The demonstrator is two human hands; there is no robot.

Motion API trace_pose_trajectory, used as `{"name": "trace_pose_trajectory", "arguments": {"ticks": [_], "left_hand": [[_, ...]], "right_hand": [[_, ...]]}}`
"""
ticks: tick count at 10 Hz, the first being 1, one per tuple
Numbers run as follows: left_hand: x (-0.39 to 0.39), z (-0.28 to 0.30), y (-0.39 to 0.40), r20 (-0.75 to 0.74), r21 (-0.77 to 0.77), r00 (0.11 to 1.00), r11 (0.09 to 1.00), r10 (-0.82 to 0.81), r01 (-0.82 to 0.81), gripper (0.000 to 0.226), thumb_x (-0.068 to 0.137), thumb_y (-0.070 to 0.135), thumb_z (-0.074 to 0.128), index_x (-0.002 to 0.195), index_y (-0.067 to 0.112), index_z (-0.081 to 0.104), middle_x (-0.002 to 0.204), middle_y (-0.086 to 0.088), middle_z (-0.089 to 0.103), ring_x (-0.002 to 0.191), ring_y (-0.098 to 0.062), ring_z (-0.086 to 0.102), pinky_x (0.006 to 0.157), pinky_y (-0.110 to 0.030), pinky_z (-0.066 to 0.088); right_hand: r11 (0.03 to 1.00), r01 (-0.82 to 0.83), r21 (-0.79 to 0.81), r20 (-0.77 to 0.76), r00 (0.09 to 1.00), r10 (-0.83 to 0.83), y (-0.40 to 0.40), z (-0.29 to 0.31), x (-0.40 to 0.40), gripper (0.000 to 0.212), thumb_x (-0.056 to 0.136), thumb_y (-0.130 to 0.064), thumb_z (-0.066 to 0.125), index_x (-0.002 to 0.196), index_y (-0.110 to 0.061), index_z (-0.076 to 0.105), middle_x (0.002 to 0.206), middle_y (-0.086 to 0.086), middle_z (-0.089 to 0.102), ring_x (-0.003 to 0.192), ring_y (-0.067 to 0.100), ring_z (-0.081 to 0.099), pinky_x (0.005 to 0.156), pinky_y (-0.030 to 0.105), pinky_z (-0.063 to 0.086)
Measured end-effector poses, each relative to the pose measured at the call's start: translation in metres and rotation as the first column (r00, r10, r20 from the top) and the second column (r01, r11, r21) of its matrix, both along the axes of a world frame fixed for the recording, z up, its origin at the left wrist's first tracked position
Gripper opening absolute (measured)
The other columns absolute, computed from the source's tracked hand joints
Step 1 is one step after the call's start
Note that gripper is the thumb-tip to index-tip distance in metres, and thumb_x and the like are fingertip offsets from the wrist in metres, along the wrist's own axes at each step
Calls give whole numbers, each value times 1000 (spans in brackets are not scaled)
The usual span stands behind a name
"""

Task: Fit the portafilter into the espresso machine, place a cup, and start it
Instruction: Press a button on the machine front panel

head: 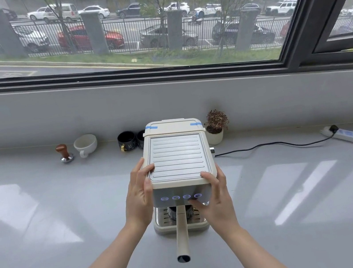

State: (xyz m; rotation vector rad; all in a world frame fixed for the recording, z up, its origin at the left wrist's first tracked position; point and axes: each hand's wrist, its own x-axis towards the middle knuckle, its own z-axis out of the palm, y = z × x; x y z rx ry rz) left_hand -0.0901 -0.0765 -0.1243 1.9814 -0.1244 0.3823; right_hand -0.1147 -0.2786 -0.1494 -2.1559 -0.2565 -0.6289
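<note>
A cream espresso machine (pixel 177 157) stands on the grey counter, seen from above. Its portafilter (pixel 180 231) sits under the front, the long cream handle pointing straight at me. A dark cup (pixel 175 213) rests on the drip tray beneath it, mostly hidden. My left hand (pixel 139 196) grips the machine's left front corner. My right hand (pixel 217 199) holds the right front corner, its thumb on the rightmost of the lit round buttons (pixel 197 196).
By the wall stand a tamper (pixel 64 153), a white cup (pixel 85 144), two black cups (pixel 127 141) and a small potted plant (pixel 216 127). A black cable (pixel 266 145) runs right to a power strip (pixel 346 135).
</note>
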Motion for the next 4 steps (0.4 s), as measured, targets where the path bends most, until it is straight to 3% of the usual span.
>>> {"name": "trace_pose_trajectory", "arguments": {"ticks": [1,2,3,4], "left_hand": [[-2,2,1,0,24,1000,1000,2,-2,44,89,48,22,123,38,48,145,23,31,132,1,36,91,-29,39],[-1,4,2,6,64,1000,998,3,-4,42,90,48,21,121,41,47,145,24,30,133,-4,36,92,-32,42],[-1,3,3,14,72,1000,997,7,-8,41,90,49,20,121,42,47,145,26,30,134,-2,35,93,-33,43],[-2,6,3,14,58,1000,998,13,-14,41,90,49,20,121,43,46,145,26,31,133,-3,36,93,-36,45]], "right_hand": [[1000,10,-27,-32,999,-11,-2,1,-3,74,70,-22,76,126,-41,31,151,-1,23,132,15,40,81,19,48],[999,-7,-42,-94,996,3,-10,12,-13,75,76,-15,71,125,-54,30,147,-9,27,128,10,43,80,3,40],[1000,7,-15,-92,996,-8,-9,38,-33,70,78,-12,67,126,-52,34,139,-13,36,129,-5,35,99,14,39],[987,-1,161,46,999,-7,0,99,-49,46,78,-9,62,121,-24,51,133,-12,45,131,6,40,104,36,37]]}}
